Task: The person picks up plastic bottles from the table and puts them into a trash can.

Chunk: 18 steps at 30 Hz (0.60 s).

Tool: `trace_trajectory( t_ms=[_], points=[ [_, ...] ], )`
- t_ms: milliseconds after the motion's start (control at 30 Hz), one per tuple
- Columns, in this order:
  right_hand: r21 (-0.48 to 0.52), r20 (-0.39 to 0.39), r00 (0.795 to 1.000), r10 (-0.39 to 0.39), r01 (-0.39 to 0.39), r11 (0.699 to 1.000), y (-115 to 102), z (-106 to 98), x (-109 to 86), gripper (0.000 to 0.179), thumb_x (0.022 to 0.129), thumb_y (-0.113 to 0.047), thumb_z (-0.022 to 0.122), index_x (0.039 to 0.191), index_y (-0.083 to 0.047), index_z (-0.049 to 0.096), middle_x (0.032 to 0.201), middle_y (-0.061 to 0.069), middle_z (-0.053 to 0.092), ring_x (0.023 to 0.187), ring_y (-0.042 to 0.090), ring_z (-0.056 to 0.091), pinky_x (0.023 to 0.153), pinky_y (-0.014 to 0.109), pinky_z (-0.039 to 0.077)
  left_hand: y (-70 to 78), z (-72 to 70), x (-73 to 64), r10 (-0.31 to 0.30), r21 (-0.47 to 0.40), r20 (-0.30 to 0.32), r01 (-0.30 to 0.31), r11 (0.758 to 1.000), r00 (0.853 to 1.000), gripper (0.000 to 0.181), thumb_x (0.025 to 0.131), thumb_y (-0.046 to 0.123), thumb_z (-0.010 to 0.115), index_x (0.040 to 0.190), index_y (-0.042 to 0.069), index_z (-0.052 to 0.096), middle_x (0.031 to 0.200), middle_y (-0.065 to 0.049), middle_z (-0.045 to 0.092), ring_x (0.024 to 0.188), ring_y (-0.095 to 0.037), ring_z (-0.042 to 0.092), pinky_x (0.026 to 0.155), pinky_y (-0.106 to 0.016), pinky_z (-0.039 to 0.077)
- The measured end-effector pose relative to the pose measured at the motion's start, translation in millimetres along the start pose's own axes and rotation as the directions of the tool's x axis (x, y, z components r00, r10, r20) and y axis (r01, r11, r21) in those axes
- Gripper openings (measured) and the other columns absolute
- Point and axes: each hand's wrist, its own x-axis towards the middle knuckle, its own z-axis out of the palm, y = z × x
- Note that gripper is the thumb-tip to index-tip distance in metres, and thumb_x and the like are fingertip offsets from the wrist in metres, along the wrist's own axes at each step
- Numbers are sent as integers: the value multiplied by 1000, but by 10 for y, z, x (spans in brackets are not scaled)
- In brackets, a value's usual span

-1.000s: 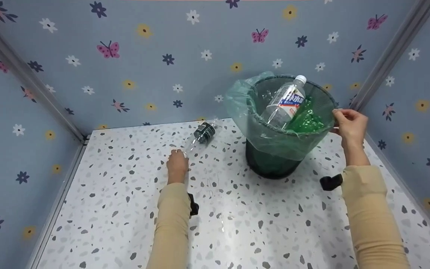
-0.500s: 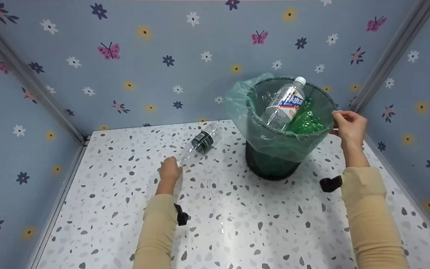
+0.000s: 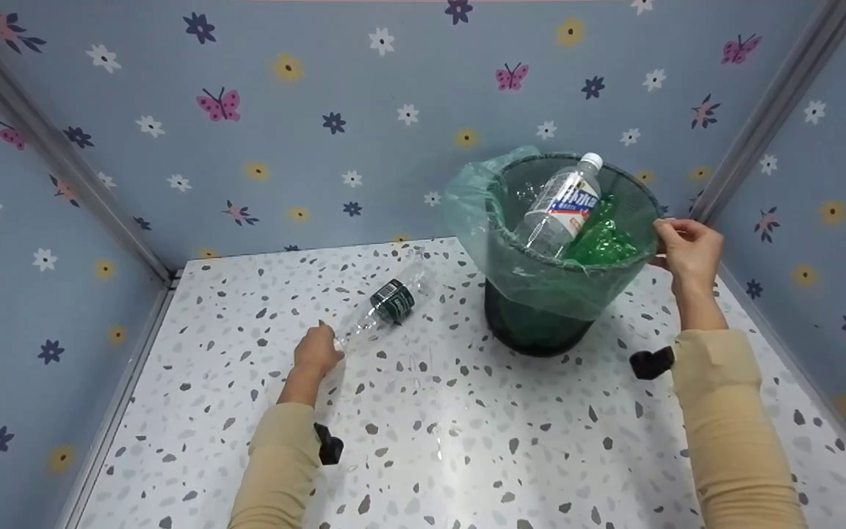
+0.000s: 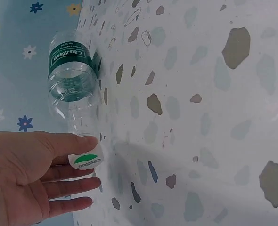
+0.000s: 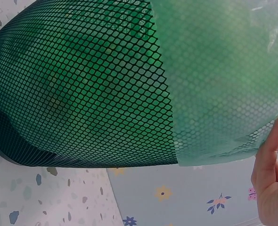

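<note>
A clear plastic bottle (image 3: 393, 300) with a dark green label lies on the speckled surface, left of a mesh wastebasket (image 3: 533, 339). My left hand (image 3: 316, 351) pinches it by the neck, thumb and fingers around the white cap (image 4: 86, 160) in the left wrist view. The wastebasket stands upright with a translucent green bag (image 3: 555, 290) folded over its rim. At the rim's right side, my right hand (image 3: 691, 253) pinches the edge between thumb and fingers. Inside the wastebasket are a larger clear bottle (image 3: 562, 202) with a white cap and a crumpled green item (image 3: 606, 242).
Blue walls (image 3: 364, 73) with flower and butterfly prints enclose the white speckled surface (image 3: 467, 441) at the back and both sides. Metal strips run along the corners. The wastebasket stands close to the back wall.
My left hand has moved toward me and to the left, drawing the green-labelled bottle the same way along the surface. The right hand stays at the wastebasket's rim.
</note>
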Motion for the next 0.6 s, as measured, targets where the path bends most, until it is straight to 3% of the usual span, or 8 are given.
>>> trace_trajectory(
  t_ms=[167, 300, 433, 600],
  points=[
    [3, -1, 1000, 1, -1, 1000, -1, -4, 0, 14, 85, -17, 59, 91, -5, 58, 74, 1, 55, 56, 7, 57, 51, 20, 50, 31, -8, -12, 45, -9, -21, -45, 999, 999, 55, 75, 18, 70, 116, -9, 47, 110, -25, 51, 101, -36, 50, 88, -43, 39],
    [3, -2, 1000, 4, -4, 1000, -3, -8, -3, 14, 85, -17, 59, 91, -5, 57, 74, 1, 55, 56, 7, 57, 52, 20, 50, 108, 46, 18, 85, -54, -55, -88, 995, 995, 78, 74, 23, 72, 132, -8, 30, 129, -29, 34, 117, -41, 35, 97, -46, 30],
    [-1, -13, 1000, -9, 9, 1000, 2, -6, -4, 14, 84, -17, 59, 90, -4, 58, 72, 0, 55, 55, 7, 57, 51, 20, 50, 193, 151, 70, 127, -90, -103, -137, 987, 986, 86, 73, 23, 73, 138, -1, 22, 135, -27, 26, 122, -42, 27, 95, -48, 31],
    [-14, -17, 999, -28, 28, 1000, 5, 11, -6, 13, 84, -16, 59, 89, -4, 59, 72, -1, 54, 54, 6, 56, 49, 19, 49, 277, 287, 142, 178, -71, -182, -193, 979, 967, 89, 72, 20, 74, 140, 4, 20, 138, -26, 21, 126, -38, 24, 97, -46, 30]
  ],
)
